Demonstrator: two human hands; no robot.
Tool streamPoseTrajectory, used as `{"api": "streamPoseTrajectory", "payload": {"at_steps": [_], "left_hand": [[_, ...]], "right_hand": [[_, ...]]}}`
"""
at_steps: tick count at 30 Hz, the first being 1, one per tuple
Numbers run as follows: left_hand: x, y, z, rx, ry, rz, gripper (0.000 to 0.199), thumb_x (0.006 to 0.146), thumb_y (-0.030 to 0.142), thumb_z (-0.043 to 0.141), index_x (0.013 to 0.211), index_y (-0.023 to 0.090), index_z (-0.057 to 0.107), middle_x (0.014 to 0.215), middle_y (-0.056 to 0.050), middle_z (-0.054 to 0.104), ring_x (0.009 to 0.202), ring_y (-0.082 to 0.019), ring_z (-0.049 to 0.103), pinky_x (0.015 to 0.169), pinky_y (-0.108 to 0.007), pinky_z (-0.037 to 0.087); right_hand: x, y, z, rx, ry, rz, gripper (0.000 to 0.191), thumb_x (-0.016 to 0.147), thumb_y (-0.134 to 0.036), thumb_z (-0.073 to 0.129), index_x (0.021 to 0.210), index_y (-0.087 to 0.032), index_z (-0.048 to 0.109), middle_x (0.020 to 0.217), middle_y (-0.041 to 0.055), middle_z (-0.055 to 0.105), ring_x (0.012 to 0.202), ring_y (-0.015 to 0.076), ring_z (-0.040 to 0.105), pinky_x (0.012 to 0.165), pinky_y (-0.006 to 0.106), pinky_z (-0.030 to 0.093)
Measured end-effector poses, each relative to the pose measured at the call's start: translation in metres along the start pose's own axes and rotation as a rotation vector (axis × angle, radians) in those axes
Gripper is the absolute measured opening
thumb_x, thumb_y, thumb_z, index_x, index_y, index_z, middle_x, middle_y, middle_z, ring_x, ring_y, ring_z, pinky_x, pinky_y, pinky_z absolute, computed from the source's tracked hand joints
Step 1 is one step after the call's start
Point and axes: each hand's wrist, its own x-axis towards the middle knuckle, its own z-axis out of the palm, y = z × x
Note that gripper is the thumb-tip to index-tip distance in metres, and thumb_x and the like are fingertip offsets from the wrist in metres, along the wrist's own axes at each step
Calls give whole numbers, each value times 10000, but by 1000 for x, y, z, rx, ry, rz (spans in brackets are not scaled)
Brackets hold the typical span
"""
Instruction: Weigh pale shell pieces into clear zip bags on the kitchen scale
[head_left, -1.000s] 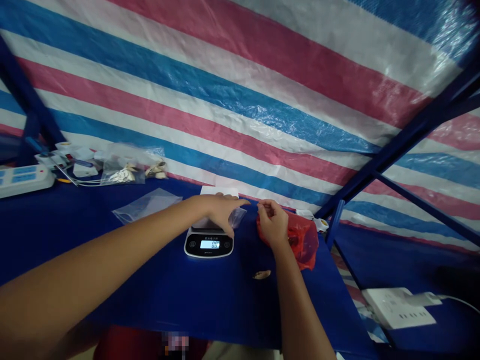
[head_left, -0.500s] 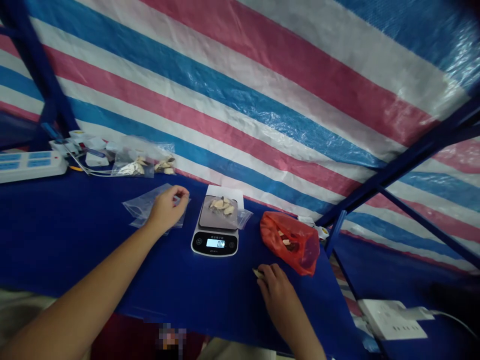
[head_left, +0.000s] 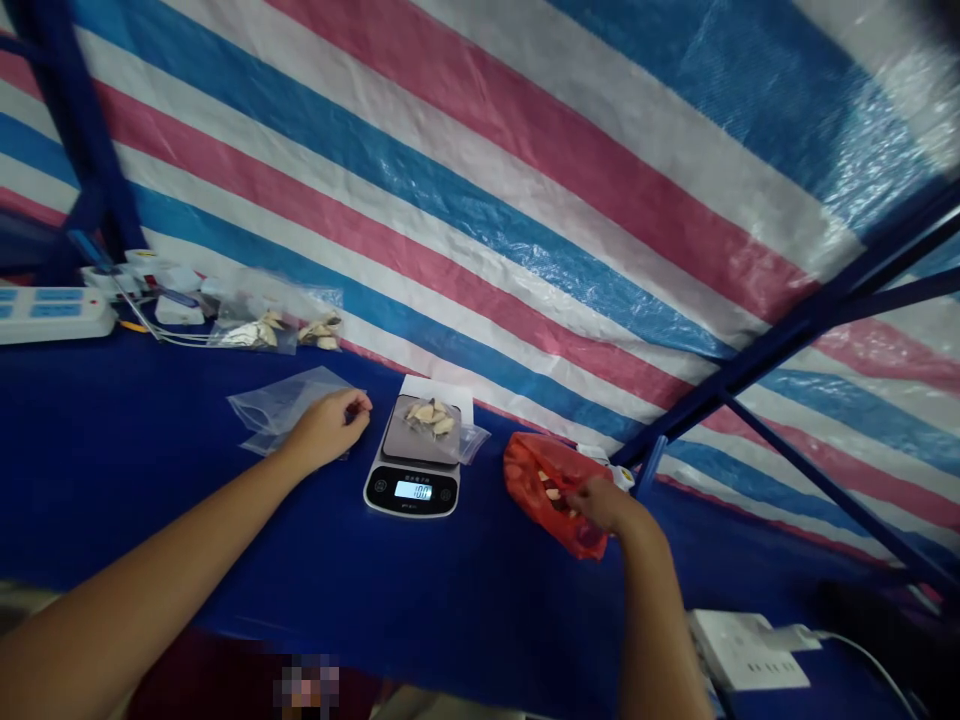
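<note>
My left hand [head_left: 328,428] rests at the edge of flat clear plastic bags [head_left: 274,398], left of the scale. Its fingers are curled in towards the thumb, and nothing shows in them. My right hand [head_left: 606,505] reaches from the right into a red plastic bag [head_left: 529,478] holding pale and brown dried pieces [head_left: 551,490]. Its fingertips are down among the pieces and partly hidden, so their grip is unclear. Between the hands stands a digital kitchen scale [head_left: 414,490] with a lit display. On its plate lies a clear zip bag of pale dried slices [head_left: 433,418].
Two filled clear bags [head_left: 322,328] lie at the back left, near a white power strip [head_left: 56,314] and cables. A white sheet [head_left: 466,400] sits behind the scale. Another power strip [head_left: 750,650] is at lower right. Blue frame bars [head_left: 690,395] and a striped tarp [head_left: 420,210] bound the table.
My right hand has moved from the table in front, where it held a pale slice, up and right into the red bag. The scale's display went from 0.0 to about 10.0.
</note>
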Motion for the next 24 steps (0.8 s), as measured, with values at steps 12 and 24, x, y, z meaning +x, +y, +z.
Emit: {"api": "streamPoseTrajectory", "payload": {"at_steps": [12, 24], "left_hand": [[3, -2, 4, 11, -25, -9, 249, 791, 396, 497, 884, 215, 643, 841, -14, 700, 631, -158, 574, 653, -297, 452], [1, -2, 4, -24, -65, -62, 255, 800, 410, 514, 910, 215, 636, 819, 9, 691, 602, -142, 566, 601, -271, 444]], "right_hand": [[20, 9, 44, -90, -14, 60, 385, 963, -141, 428, 1248, -149, 687, 1180, 190, 736, 1122, 276, 699, 901, 317, 467], [17, 7, 50, -39, -96, -24, 160, 925, -187, 579, 1004, -175, 717, 1031, 92, 767, 938, 213, 710, 769, 262, 438]]}}
